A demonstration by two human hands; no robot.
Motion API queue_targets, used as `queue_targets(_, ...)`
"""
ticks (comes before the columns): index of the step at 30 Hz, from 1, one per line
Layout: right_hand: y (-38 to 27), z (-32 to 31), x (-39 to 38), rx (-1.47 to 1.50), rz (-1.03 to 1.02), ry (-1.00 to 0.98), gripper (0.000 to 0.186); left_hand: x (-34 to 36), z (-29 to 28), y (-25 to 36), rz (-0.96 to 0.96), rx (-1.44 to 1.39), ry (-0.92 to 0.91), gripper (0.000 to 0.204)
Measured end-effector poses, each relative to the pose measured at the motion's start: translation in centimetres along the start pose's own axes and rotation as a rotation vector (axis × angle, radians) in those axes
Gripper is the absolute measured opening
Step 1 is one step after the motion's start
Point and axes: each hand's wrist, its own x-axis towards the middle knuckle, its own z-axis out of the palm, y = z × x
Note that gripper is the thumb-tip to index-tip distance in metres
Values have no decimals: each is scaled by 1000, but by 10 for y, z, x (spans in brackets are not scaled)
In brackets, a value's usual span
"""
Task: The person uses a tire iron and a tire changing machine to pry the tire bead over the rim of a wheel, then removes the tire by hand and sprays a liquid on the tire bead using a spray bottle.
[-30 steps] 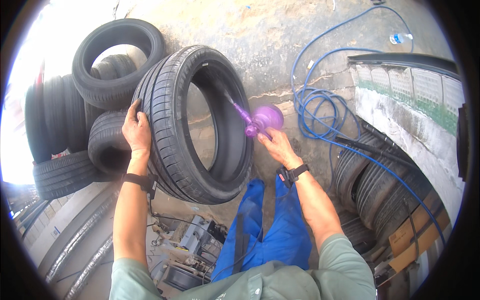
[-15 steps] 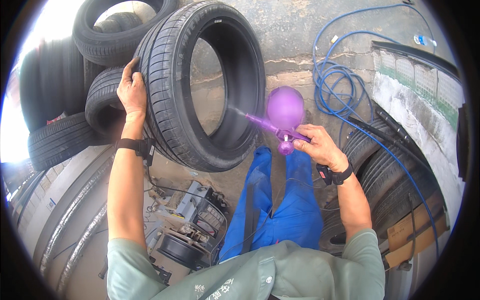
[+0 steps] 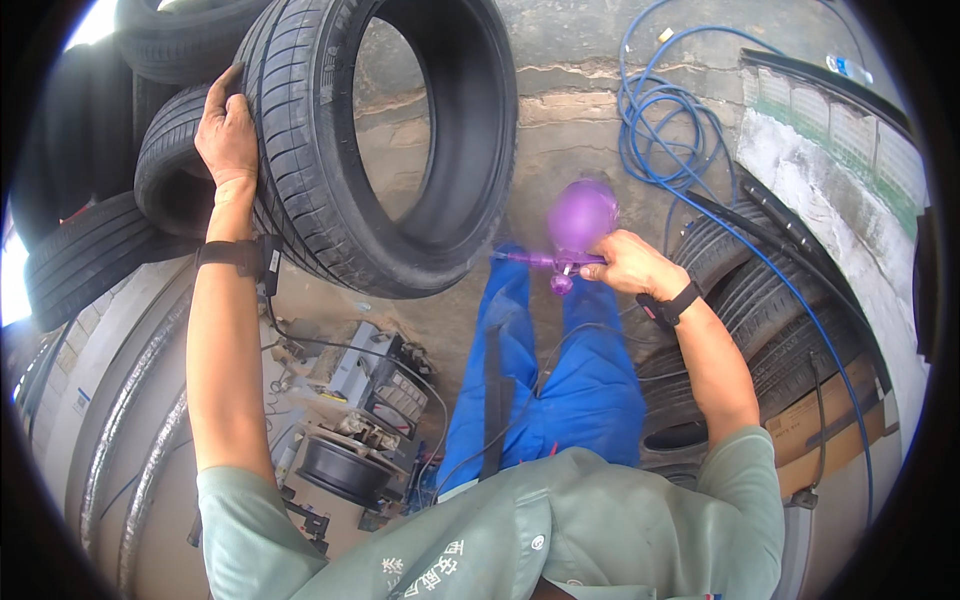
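Observation:
A large black car tyre (image 3: 300, 165) stands upright at the upper left, its inner hollow facing right. My left hand (image 3: 228, 140) is pressed against the tread on its left side and steadies it, the fingers pointing up along the rubber. In my right hand (image 3: 635, 265) is a purple spray gun (image 3: 583, 218) with a round see-through cup on top and a thin nozzle pointing left. The nozzle's tip is just right of the tyre's lower edge, over my blue trouser leg. My fingers wrap round its handle; the far fingertips are hidden.
Other tyres (image 3: 80, 270) are piled at the left, and more tyres (image 3: 740, 270) lie at the right by a low wall (image 3: 800, 200). A blue hose (image 3: 660, 140) coils on the floor. Near my left forearm stands a machine (image 3: 365, 375). A cardboard box (image 3: 810, 425) sits at the lower right.
The tyre and my left hand appear shifted up and left in view. The spray gun has dropped away from the tyre's inside, and the mist at its nozzle is no longer visible.

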Motion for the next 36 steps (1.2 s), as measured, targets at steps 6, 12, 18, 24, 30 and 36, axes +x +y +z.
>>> queue_targets(6, 25, 16, 26, 20, 337, 81, 40, -11, -1, 7, -14, 14, 7, 39)
queue_targets(12, 59, 9, 46, 186, 512, 388, 45, -32, -5, 11, 35, 32, 43, 39)
queue_targets(18, 57, -18, 54, 245, 418, 544, 43, -57, -12, 16, -75, -17, -15, 41)
queue_targets(24, 23, -37, 50, 289, 234, 645, 37, -71, -15, 9, -25, -89, 15, 42)
queue_targets(30, -9, -45, 40, 293, 55, 661, 35, -67, -17, 7, -37, -107, 7, 42)
queue_targets(36, -38, -43, 1, 229, -162, 519, 29, -58, -15, -3, -12, -70, 27, 41)
